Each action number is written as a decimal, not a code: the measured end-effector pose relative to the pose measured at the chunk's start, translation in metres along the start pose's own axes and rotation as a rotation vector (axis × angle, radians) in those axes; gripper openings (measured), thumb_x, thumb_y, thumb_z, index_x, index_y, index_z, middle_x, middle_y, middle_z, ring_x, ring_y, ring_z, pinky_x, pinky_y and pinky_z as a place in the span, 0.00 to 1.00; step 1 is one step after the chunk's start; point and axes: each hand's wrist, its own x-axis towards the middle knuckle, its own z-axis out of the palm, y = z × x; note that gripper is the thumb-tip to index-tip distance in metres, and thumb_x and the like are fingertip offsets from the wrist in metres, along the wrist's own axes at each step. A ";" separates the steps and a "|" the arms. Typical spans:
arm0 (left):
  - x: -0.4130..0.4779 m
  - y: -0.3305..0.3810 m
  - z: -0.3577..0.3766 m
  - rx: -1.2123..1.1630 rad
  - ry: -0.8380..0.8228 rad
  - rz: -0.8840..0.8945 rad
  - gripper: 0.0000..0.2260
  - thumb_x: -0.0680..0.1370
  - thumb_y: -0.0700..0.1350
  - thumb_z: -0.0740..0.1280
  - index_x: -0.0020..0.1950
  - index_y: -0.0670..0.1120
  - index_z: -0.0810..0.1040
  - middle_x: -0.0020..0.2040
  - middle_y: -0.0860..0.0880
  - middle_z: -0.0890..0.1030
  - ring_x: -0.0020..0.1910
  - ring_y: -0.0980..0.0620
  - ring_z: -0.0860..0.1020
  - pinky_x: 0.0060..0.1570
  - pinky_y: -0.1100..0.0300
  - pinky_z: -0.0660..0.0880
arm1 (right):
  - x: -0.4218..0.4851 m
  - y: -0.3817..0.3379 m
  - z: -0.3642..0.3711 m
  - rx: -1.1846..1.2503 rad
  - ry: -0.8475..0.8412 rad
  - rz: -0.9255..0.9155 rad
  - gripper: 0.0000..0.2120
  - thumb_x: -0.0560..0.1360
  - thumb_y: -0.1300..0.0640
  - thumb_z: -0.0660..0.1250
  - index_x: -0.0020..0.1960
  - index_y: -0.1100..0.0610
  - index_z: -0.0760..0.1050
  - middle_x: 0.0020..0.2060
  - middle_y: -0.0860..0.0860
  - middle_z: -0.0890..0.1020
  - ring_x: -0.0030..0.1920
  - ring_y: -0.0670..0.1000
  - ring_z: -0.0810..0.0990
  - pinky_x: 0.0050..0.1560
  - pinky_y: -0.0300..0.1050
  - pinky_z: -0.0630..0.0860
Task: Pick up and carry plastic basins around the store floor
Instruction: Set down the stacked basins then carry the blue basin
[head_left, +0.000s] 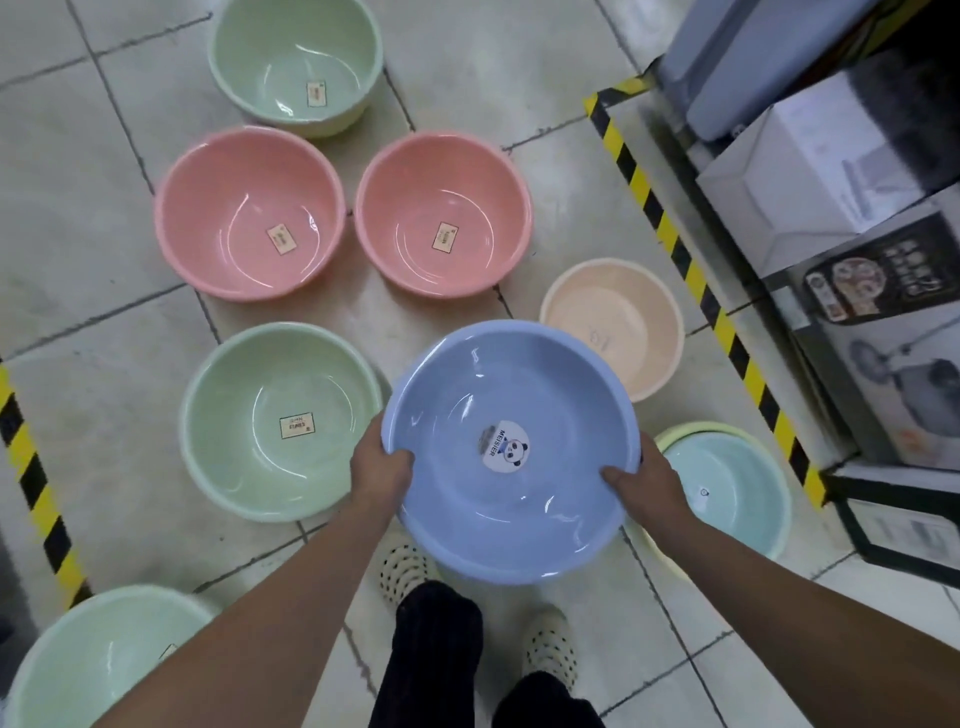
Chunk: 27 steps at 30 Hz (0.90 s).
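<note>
while both hands grip it, the round blue plastic basin (511, 447) hangs level above the floor, w/ the left hand (382, 470) and right hand (647, 480) clamped on opposite rim edges, thumbs inside; the peach plastic basin (613, 325) sits just beyond its right side.

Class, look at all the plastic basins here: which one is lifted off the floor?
The blue basin with the panda sticker, gripped at its rim by the left hand and right hand. Every other basin sits on the tiles.
</note>
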 end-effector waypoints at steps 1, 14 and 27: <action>0.008 0.002 0.004 0.003 -0.004 0.003 0.26 0.69 0.33 0.61 0.66 0.49 0.77 0.49 0.48 0.82 0.50 0.44 0.79 0.47 0.56 0.74 | 0.010 0.001 0.004 0.000 0.001 0.002 0.33 0.65 0.51 0.67 0.70 0.50 0.68 0.52 0.48 0.78 0.50 0.54 0.76 0.45 0.45 0.70; 0.123 -0.049 0.042 0.127 0.000 0.060 0.20 0.68 0.38 0.62 0.56 0.56 0.75 0.45 0.53 0.81 0.46 0.47 0.79 0.46 0.51 0.78 | 0.153 0.042 0.072 -0.116 -0.065 -0.030 0.31 0.74 0.59 0.67 0.75 0.53 0.63 0.65 0.55 0.76 0.60 0.57 0.75 0.51 0.44 0.68; 0.165 -0.113 0.088 0.219 0.010 0.043 0.15 0.64 0.39 0.60 0.45 0.53 0.78 0.41 0.48 0.82 0.39 0.45 0.81 0.41 0.51 0.80 | 0.203 0.106 0.101 -0.148 -0.060 0.078 0.24 0.73 0.62 0.66 0.68 0.57 0.68 0.52 0.51 0.75 0.50 0.54 0.74 0.45 0.44 0.69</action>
